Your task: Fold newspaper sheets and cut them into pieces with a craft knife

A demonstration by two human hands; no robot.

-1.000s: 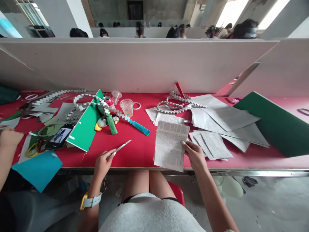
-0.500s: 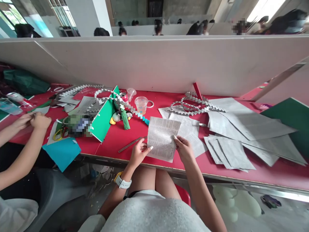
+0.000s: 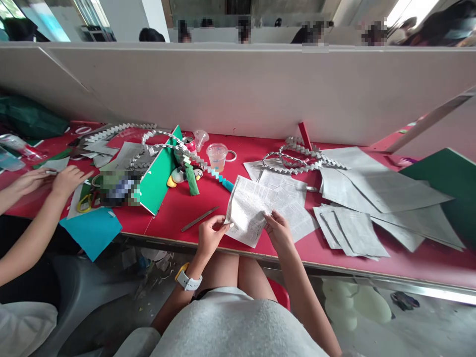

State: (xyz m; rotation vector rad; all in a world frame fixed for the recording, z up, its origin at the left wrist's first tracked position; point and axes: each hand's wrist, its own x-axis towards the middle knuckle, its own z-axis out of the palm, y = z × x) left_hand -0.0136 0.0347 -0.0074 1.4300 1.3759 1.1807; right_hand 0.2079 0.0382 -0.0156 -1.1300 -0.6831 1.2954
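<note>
Red tabletop runs along a pale partition. One printed sheet of greyish-white paper is held just above it, near the middle of the front edge. Left hand: thumb and fingers pinched on the sheet's lower left. Right hand: thumb and fingers pinched on its right side. Compared with 0.5 s ago: sheet now tilted, its left side bent. Compared with 1.0 s ago: slim grey metal knife, then in the left hand, lies on the tabletop toward the front edge.

Containers toward the back edge: 3. Clear plastic cup, upright, orange tint low inside, exact contents unclear; smaller clear plastic cup, leaning; red metal can, inside not visible.

Left of these: 1 black-and-white penguin figure, 1 green paper roll, 1 upright green board.

Right: 1 coiled heap of white zigzag paper chain; 1 pile of small grey paper pieces, overlapping, uncountable; second green board at the right end.

Co-worker's hands, left end: 2.
</note>
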